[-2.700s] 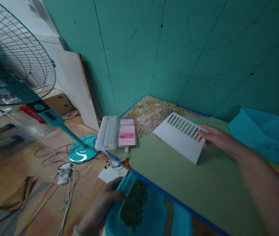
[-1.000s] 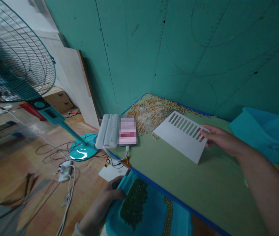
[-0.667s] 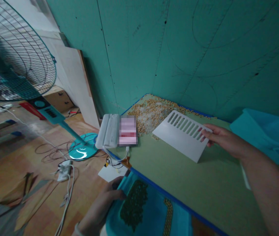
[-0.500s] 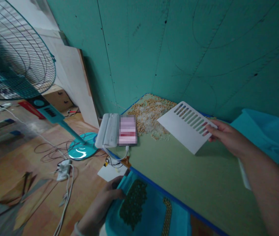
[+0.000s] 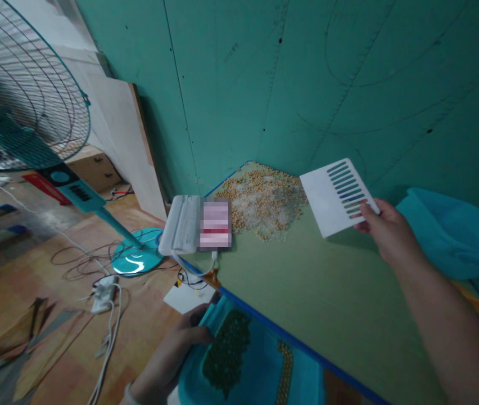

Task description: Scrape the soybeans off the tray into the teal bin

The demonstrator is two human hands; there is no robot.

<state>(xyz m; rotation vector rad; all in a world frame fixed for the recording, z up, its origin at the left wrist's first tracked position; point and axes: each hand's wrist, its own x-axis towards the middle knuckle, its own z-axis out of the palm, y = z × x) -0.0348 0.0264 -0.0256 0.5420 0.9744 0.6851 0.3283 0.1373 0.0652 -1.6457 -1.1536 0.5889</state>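
My right hand (image 5: 385,232) grips a white slotted card (image 5: 334,197) by its slotted end, holding it lifted and tilted above the green table (image 5: 307,292). Just left of the card, a heap of yellowish beans mixed with white grains (image 5: 265,199) lies in the table's far corner. My left hand (image 5: 167,354) holds the edge of a teal tray (image 5: 260,365) below the table's front edge. The tray carries a patch of dark green beans (image 5: 226,351) and a line of yellowish ones.
A white device with a cable (image 5: 193,225) sits at the table's left edge. A teal bag (image 5: 454,230) lies at the right. A teal standing fan (image 5: 24,112) is on the left, over a wooden floor with cables and a power strip (image 5: 102,289). Teal walls close the corner.
My right hand has lifted the slotted card off the table and swung it up and to the right, uncovering more of the bean heap. My left hand and the tray stayed put.
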